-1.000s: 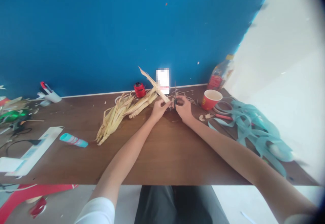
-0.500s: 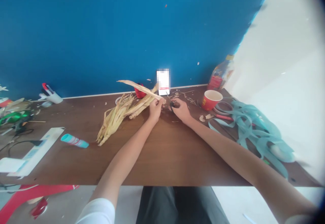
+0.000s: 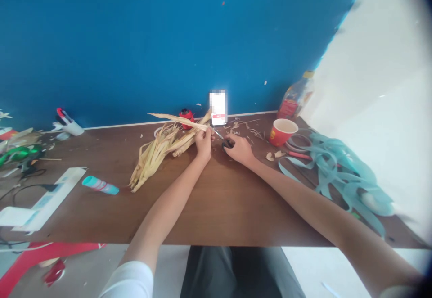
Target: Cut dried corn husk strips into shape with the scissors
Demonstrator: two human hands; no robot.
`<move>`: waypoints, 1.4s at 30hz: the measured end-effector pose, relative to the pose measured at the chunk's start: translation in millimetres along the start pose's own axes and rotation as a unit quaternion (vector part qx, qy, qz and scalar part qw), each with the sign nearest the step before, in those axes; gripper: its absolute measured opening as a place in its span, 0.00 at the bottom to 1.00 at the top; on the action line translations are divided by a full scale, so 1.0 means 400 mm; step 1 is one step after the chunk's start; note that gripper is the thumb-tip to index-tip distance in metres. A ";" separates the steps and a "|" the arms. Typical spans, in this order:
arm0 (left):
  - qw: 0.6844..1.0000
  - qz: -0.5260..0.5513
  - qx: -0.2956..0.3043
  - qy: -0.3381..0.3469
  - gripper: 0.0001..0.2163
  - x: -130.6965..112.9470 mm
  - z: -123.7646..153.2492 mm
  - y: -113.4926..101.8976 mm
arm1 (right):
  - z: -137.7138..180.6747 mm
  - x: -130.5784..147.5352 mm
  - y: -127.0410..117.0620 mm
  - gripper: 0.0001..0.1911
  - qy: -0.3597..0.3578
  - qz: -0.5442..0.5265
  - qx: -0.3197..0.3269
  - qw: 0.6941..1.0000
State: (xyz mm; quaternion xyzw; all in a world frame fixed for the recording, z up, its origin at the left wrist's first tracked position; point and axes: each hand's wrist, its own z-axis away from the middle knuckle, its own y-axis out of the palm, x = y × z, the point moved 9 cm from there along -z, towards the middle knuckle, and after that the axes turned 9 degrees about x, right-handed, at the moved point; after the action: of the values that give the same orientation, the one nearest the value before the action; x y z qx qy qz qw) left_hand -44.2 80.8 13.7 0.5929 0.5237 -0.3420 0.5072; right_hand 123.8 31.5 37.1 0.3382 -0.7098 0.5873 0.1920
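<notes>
Pinching a long strip of dried husk between the curled fingers of your left hand, you are holding it almost level along the back of the table. Its long axis is running sideways, with the thin tip pointing left above the husk pile and the other end sitting right by your fingers. Your right hand is closing its fingers around the black handles of the scissors, though you cannot tell exactly how they sit in the loops. The blades are slanting up and left, just beside the strip's end. Small husk scraps are lying across the brown table. A red cup is standing to the right near a plastic bottle, while pale teal paper strips are heaped further right. On the left, a teal tube is lying near a long white box. A red object is standing behind the husks, against the blue wall.
</notes>
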 end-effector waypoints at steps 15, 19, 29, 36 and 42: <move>0.999 -0.008 -0.031 -0.002 0.14 0.009 -0.002 -0.016 | -0.003 0.002 0.011 0.14 -0.008 0.023 0.014 1.000; 1.000 -0.017 -0.019 0.000 0.14 0.008 -0.002 -0.010 | -0.006 0.003 0.014 0.15 -0.025 0.013 0.018 0.999; 1.000 -0.023 0.000 0.007 0.15 0.003 -0.003 -0.002 | -0.013 -0.003 0.024 0.15 -0.044 -0.018 0.037 0.998; 1.000 -0.024 0.008 0.006 0.15 0.007 -0.006 -0.002 | -0.015 -0.006 0.023 0.15 -0.041 -0.033 0.044 0.998; 0.999 -0.023 0.025 -0.003 0.15 0.015 -0.011 0.003 | -0.019 -0.008 0.014 0.14 -0.051 -0.039 0.054 0.996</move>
State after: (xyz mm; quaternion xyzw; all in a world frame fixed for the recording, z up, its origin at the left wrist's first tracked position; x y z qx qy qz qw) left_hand -42.4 86.9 9.3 0.5920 0.5273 -0.3682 0.4856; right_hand 121.0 40.0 32.7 0.4049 -0.6719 0.5991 0.1601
